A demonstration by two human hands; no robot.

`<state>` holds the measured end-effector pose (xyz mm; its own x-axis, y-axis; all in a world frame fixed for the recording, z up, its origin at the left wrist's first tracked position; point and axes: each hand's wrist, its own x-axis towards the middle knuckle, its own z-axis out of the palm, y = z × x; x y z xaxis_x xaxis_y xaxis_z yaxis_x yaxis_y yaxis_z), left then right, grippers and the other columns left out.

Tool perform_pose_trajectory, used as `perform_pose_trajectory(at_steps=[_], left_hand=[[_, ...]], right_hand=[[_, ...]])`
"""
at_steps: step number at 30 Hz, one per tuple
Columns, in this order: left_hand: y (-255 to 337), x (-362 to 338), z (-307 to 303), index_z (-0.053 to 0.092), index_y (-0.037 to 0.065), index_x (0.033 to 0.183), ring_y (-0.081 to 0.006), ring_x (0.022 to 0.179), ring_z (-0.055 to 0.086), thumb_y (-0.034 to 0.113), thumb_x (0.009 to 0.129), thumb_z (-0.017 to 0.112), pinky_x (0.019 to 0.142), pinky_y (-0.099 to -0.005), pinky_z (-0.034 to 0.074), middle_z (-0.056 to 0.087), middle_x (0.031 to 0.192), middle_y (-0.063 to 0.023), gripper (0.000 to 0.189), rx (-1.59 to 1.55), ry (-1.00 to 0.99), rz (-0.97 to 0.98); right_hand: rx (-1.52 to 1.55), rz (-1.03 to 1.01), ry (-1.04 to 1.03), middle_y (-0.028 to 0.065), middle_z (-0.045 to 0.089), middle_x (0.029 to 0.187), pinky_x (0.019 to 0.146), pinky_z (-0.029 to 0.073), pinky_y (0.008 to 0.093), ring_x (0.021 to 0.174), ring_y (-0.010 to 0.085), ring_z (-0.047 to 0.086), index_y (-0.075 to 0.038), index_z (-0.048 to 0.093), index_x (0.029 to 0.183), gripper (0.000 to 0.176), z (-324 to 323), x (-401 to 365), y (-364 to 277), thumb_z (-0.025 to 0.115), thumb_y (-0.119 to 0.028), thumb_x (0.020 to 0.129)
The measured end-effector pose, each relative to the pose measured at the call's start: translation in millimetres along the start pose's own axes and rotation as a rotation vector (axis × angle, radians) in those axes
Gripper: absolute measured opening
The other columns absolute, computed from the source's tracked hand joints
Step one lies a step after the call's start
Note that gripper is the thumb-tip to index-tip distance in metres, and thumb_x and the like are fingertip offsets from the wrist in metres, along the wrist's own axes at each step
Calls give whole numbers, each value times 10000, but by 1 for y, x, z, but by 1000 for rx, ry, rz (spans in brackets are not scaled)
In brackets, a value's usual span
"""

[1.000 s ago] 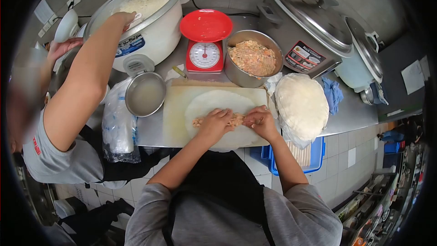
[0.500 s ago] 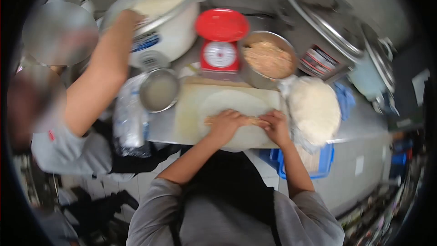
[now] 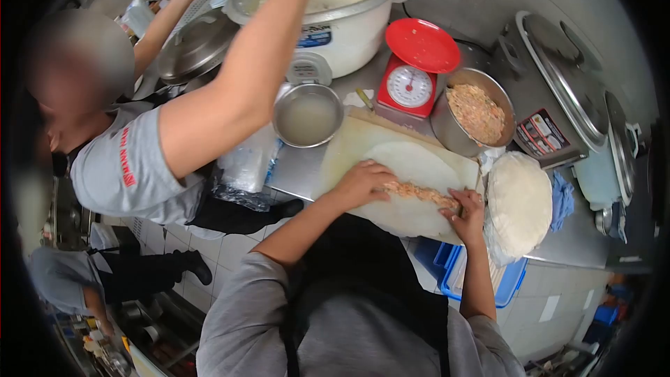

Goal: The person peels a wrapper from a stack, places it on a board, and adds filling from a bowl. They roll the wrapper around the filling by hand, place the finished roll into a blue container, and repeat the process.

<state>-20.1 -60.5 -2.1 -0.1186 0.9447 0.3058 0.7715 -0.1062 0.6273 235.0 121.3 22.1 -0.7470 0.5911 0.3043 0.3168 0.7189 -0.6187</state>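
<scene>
A long strip of orange, minced-looking filling (image 3: 424, 194) lies across a round white wrapper sheet (image 3: 398, 157) on a pale cutting board (image 3: 342, 136). At the strip's left end is my left hand (image 3: 361, 185), its fingers and thumb pressed round the filling. My right hand (image 3: 467, 213) has its fingers and thumb curled about the other end. Beyond the board, a steel pot (image 3: 453, 122) holds more of the same filling (image 3: 478, 110). To the right sits a stack of round white sheets (image 3: 520, 199) in plastic.
A red kitchen scale (image 3: 410, 87) stands behind the board. Left of it are a bowl of cloudy liquid (image 3: 307, 117) and a large white rice tub (image 3: 352, 45). A co-worker's arm (image 3: 237, 98) reaches across at left. A blue crate (image 3: 513, 286) sits below the table edge.
The view has shifted, so the table sits farther right and tilted. My hands have moved apart, showing more filling between them. The co-worker's arm has come up from the tub.
</scene>
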Motion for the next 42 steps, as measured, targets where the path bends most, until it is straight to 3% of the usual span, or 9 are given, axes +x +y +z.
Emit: perform_pose_trajectory(at_steps=[3,6,10,13,16,19,22,31,42], left_hand=[[-14,-3,-5,683,146,1122,-257,1001,598,219,749,754,938,-381,435,679,1029,-47,387,-28,-62,-39],[-5,-1,-11,708,127,1076,-249,949,603,178,729,766,897,-368,453,693,966,-48,356,-80,103,-22],[-18,-9,-23,704,100,1088,-263,959,574,175,699,784,875,-353,463,687,1005,-67,404,-128,-60,-100],[-7,-8,-31,722,101,1047,-248,960,580,162,695,785,871,-338,467,694,1004,-60,363,-171,-12,-133],[2,-8,-30,737,110,1024,-223,921,611,132,710,778,875,-322,472,714,986,-39,317,-58,119,-15],[-2,-5,-6,740,109,1009,-224,911,629,136,709,775,854,-314,488,722,971,-40,303,-152,132,-67],[11,2,4,747,97,968,-216,898,643,162,730,757,836,-318,499,725,959,-42,247,-17,151,-64],[29,21,29,731,78,992,-213,893,649,205,735,719,834,-321,504,717,999,-55,287,137,80,2],[43,41,55,693,43,1004,-223,917,635,171,693,723,852,-326,494,704,1009,-81,337,105,57,55]], right_hand=[[-36,-23,-9,98,602,821,786,439,377,778,282,576,-78,730,937,324,3,-4,16,801,-41,623],[-39,-17,28,95,592,804,741,445,378,768,281,570,-82,733,933,318,-7,2,-7,797,-36,625],[-30,19,-23,74,570,776,721,419,380,766,260,558,-100,738,938,350,-4,-2,8,834,-118,601],[-109,-10,-11,50,589,799,750,401,379,817,241,556,-124,746,920,319,-12,9,-15,828,-142,613],[-25,-147,-45,13,609,817,773,380,371,861,223,551,-146,748,886,272,6,28,-31,818,-146,624],[-21,-272,-128,-21,623,809,770,365,359,856,209,548,-162,742,842,225,42,42,-36,814,-158,628],[-44,-234,-270,-37,618,767,774,350,354,840,201,540,-165,730,800,176,51,50,-45,802,-143,641],[166,-141,-154,-35,627,756,754,361,353,780,199,552,-172,732,766,194,31,42,-36,814,-94,608],[115,-29,-92,-24,636,753,743,401,341,760,201,569,-157,744,761,198,19,27,-7,825,-96,591]])
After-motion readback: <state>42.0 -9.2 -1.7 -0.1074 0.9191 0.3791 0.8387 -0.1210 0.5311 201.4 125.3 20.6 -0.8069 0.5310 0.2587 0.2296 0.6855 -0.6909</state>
